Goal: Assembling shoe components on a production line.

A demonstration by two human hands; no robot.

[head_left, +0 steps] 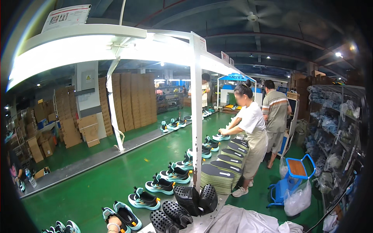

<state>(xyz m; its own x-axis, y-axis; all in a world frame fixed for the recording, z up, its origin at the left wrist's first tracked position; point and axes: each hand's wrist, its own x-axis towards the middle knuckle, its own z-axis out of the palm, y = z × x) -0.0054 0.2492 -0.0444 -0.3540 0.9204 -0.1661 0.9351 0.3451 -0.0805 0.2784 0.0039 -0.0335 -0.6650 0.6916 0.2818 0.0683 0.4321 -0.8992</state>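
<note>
At the lower edge, my left hand [111,217], with a beaded bracelet on the wrist, is at the opening of a black and mint sneaker [123,229]. Its fingers are hidden, so I cannot make out whether they grip the shoe. Another black and mint sneaker [128,216] with orange trim stands right beside it. Further sneakers [144,199] form a row running away along the green conveyor belt [97,178]. My right hand is not in view.
Black perforated clogs [176,213] sit at the near bench edge by a white post [196,116]. Stacked insoles [217,176] stand beyond. Across the row, a co-worker [248,128] handles a shoe. A blue cart [291,178] and a loaded rack [334,128] are at right.
</note>
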